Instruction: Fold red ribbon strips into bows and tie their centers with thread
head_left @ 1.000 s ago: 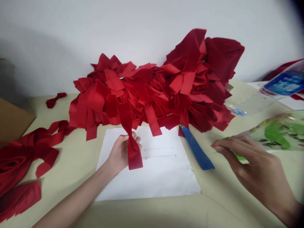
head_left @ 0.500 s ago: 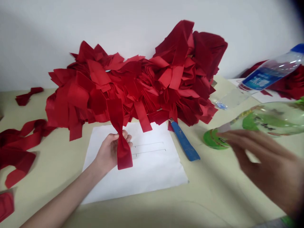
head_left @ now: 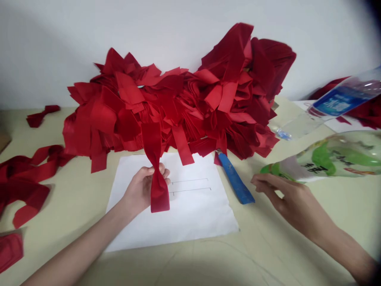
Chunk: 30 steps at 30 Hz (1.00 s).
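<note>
2 hands: the left hand (head_left: 137, 188) pinched a red ribbon (head_left: 159, 196) at its middle over white paper (head_left: 196, 214); the right hand (head_left: 285, 198) hung half-open beneath a plastic bottle (head_left: 330, 157)

Pale cream tabletop (head_left: 71, 194): large heap of red fabric strips (head_left: 178, 107) at back; white paper sheet (head_left: 196, 218), two thin ruled lines, just in front; flat blue tool (head_left: 236, 184) touching sheet's right edge; loose red ribbon (head_left: 29, 174) at left.
</note>
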{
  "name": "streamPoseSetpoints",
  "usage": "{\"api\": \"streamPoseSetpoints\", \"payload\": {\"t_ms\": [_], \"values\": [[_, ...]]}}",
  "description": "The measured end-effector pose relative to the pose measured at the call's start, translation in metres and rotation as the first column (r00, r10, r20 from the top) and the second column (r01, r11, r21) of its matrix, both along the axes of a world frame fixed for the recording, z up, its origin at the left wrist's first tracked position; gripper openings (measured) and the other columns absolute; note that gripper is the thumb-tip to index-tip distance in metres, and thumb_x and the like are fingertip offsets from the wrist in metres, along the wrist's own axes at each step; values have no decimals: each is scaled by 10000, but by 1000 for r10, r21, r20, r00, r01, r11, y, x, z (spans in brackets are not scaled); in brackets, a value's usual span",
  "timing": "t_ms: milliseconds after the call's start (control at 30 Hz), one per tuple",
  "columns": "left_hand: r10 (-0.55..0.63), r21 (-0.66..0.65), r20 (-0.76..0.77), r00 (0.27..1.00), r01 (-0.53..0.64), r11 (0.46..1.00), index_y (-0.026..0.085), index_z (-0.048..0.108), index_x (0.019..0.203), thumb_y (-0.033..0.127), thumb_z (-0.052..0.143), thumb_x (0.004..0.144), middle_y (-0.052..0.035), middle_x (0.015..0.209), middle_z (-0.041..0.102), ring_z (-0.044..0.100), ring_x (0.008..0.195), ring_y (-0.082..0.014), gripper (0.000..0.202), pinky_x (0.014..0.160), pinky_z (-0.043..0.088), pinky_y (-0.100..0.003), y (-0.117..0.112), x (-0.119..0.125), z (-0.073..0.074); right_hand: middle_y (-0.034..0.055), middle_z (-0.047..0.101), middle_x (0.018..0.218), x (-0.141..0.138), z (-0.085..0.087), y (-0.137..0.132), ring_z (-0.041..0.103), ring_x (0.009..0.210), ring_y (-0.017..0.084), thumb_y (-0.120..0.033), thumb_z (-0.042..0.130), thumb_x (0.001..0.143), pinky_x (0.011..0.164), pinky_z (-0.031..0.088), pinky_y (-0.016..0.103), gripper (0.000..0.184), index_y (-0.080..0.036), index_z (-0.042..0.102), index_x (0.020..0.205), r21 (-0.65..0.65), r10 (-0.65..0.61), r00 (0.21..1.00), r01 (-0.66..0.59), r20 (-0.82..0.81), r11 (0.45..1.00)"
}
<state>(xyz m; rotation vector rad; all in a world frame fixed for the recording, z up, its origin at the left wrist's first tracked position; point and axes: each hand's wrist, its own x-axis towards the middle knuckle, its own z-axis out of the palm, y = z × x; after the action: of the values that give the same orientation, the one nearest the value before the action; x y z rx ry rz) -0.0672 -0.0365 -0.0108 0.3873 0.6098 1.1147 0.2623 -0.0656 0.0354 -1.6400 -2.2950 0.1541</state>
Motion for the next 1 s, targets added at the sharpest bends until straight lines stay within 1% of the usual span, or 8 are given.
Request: {"api": "streamPoseSetpoints", "payload": {"t_ms": [67, 167, 300, 400, 567, 700, 800, 1000], "values": [[0, 1, 5, 1000, 0, 1000, 130, 575, 643, 184, 597, 662, 13, 664, 435, 446, 665, -104, 62, 569, 451, -220, 0, 0, 1, 35, 629, 666, -9, 12, 1, 580, 549, 149, -345, 423, 903, 501, 445, 253, 245, -176, 600, 882, -134, -52, 981, 26, -188, 991], [4, 8, 12, 1000, -4, 1000, 126, 573, 637, 177, 604, 656, 17, 677, 445, 452, 666, -102, 62, 562, 455, -220, -1, 0, 1, 20, 595, 644, -27, 34, 8, 547, 569, 138, -382, 459, 887, 502, 412, 239, 240, -186, 589, 836, -199, -36, 940, -34, -338, 979], [-27, 16, 24, 999, 26, 1000, 122, 580, 627, 180, 604, 654, 20, 666, 453, 479, 684, -103, 68, 566, 469, -210, -1, -1, -1, 9, 577, 661, -58, 57, 22, 499, 575, 113, -367, 476, 888, 503, 371, 226, 237, -182, 591, 794, -272, 42, 903, -172, -427, 947], [-45, 19, 45, 998, 44, 999, 118, 597, 622, 192, 616, 643, 13, 654, 482, 527, 740, -120, 79, 663, 506, -219, -2, -1, 0, 8, 585, 692, -87, 63, 36, 471, 589, 98, -338, 487, 889, 520, 349, 223, 257, -170, 582, 718, -320, 147, 867, -327, -476, 889], [-19, -2, 42, 999, 19, 1000, 120, 618, 600, 165, 598, 661, -4, 656, 538, 560, 1031, -232, 78, 968, 453, -364, -3, 0, 2, -21, 505, 609, -124, 51, 55, 401, 527, 72, -278, 476, 892, 468, 294, 207, 223, -157, 634, 792, -424, 229, 792, -518, -566, 743], [-89, 18, 31, 996, 88, 996, 135, 635, 611, 185, 595, 664, -25, 663, 575, 532, 1106, -259, 83, 1008, 420, -388, -2, -1, 2, -44, 416, 562, -132, 35, 59, 314, 471, 57, -244, 442, 899, 425, 226, 210, 242, -145, 651, 829, -487, 236, 764, -583, -601, 650], [-141, 36, 33, 989, 140, 989, 138, 643, 615, 205, 599, 653, -33, 651, 582, 550, 1059, -247, 88, 1021, 404, -401, -3, -2, 1, -46, 406, 568, -132, 28, 59, 344, 493, 66, -261, 435, 903, 450, 253, 217, 239, -139, 639, 877, -506, 189, 716, -631, -672, 588], [-130, 87, 100, 986, 122, 989, 132, 633, 583, 163, 600, 646, -17, 641, 554, 577, 927, -206, 78, 1047, 370, -471, -4, 0, 0, -62, 271, 553, -131, 22, 58, 228, 504, 79, -346, 435, 915, 467, 174, 244, 251, -175, 615, 872, -444, -53, 551, -607, -833, 659]]}}
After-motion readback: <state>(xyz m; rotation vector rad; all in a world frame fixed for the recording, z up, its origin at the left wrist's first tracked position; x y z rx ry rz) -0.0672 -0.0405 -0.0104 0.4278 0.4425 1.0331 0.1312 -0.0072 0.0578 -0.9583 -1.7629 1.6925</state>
